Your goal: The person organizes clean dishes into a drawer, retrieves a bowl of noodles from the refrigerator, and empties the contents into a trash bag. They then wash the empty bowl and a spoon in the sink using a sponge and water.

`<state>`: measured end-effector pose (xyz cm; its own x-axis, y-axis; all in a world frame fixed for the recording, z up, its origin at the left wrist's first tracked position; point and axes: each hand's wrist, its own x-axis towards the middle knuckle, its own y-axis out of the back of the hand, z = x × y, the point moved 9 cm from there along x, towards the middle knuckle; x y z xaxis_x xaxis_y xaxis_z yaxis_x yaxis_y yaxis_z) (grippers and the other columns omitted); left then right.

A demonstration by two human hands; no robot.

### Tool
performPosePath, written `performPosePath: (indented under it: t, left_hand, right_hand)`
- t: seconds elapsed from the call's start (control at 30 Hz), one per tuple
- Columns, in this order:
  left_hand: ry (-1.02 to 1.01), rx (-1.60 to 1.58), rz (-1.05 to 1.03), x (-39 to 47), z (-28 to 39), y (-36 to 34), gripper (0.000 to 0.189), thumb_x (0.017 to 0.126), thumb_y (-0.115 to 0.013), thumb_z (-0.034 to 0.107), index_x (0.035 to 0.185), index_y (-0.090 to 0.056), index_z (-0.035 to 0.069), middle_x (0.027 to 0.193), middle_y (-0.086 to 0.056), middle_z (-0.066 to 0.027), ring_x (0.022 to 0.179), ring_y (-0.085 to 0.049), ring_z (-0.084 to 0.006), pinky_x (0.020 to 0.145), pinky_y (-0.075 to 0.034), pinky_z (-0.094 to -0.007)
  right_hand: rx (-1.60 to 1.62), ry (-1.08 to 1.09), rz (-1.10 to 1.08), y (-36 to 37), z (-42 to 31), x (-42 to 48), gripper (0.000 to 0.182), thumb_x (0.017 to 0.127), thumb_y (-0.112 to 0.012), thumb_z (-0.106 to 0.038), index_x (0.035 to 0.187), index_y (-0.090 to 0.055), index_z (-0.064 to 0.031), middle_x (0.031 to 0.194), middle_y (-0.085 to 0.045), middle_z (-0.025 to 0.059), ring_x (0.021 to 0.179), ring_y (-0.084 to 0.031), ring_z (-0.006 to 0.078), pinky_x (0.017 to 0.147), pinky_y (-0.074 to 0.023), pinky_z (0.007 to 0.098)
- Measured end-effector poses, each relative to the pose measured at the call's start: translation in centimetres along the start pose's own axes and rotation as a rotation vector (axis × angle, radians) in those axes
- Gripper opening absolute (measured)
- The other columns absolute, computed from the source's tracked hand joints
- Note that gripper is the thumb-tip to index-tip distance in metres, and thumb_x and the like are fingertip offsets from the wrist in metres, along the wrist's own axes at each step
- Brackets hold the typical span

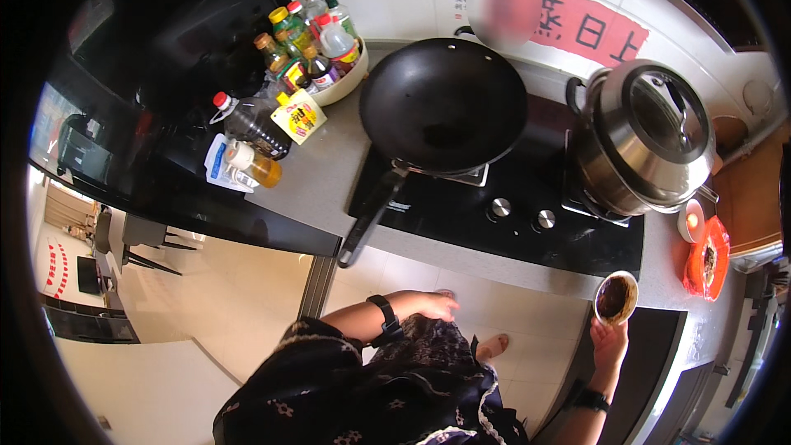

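My right hand [609, 341] grips a small white bowl [634, 298] near the front edge of the counter. Dark brown sauce [613, 298] coats the inside of the bowl, which is tipped so that its inside faces me. In front of my body hangs my left hand [440, 307], with nothing seen in it and its fingers loosely apart. A black wok [442, 105] sits on the left burner of the black gas cooktop [469, 216], its long handle [374, 216] reaching over the front edge. The wok holds no food that I can see.
A lidded steel pot [649, 136] stands on the right burner. Beyond it are a small bowl with an egg [692, 221] and an orange-red basin [707, 259]. Left of the wok are a tub of bottles [340, 89], a large dark bottle [256, 127] and a yellow pouch [300, 116].
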<state>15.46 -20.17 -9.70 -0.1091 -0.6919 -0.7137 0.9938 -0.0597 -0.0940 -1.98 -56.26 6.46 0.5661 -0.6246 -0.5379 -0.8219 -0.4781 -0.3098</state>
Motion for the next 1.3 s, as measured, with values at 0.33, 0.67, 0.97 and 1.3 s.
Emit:
performPosePath:
  t: [0.33,0.67,0.97,1.3]
  left_hand:
    - [-0.247,-0.103,-0.155,-11.4,4.2,3.0,0.036,0.087,-0.055,0.031,0.116,-0.057,0.01,0.103,-0.063,-0.0056,0.092,-0.058,-0.0157,0.074,-0.045,-0.0285]
    - [-0.331,-0.59,-0.209,-27.9,-0.2,-2.4,0.064,0.087,-0.058,0.026,0.139,-0.024,0.012,0.125,-0.045,-0.01,0.11,-0.049,-0.0195,0.093,-0.041,-0.0346]
    - [-0.27,-0.604,-0.272,-39.9,-10.7,-0.7,0.045,0.087,-0.051,0.047,0.112,-0.046,0.01,0.108,-0.055,-0.0107,0.096,-0.056,-0.0204,0.082,-0.046,-0.0348]
    - [-0.232,-0.464,-0.619,-50.5,-24.4,1.8,0.025,0.09,-0.052,0.024,0.107,-0.048,0.006,0.095,-0.057,-0.0032,0.085,-0.059,-0.014,0.075,-0.05,-0.0301]
  right_hand:
    - [0.026,-0.09,-0.098,-13.2,12.2,-16.7,0.042,0.084,-0.044,-0.017,0.125,-0.041,-0.0082,0.107,-0.059,0.0148,0.081,-0.064,0.0263,0.065,-0.0563,0.0342]
    - [0.057,-0.162,-0.242,-26.5,27.5,-29.5,0.048,0.08,-0.039,-0.009,0.128,-0.035,-0.0038,0.108,-0.058,0.0178,0.086,-0.064,0.0291,0.068,-0.0565,0.0344]
    - [-0.149,-0.197,-0.343,-36.6,34.3,-40.0,0.052,0.079,-0.046,-0.014,0.128,-0.038,-0.0006,0.108,-0.059,0.0156,0.088,-0.064,0.0244,0.069,-0.0558,0.0355]
    - [-0.328,-0.263,-0.388,-50.5,44.0,-51.9,0.052,0.079,-0.05,-0.009,0.129,-0.04,0.0018,0.109,-0.059,0.0138,0.092,-0.061,0.0229,0.069,-0.0557,0.0337]
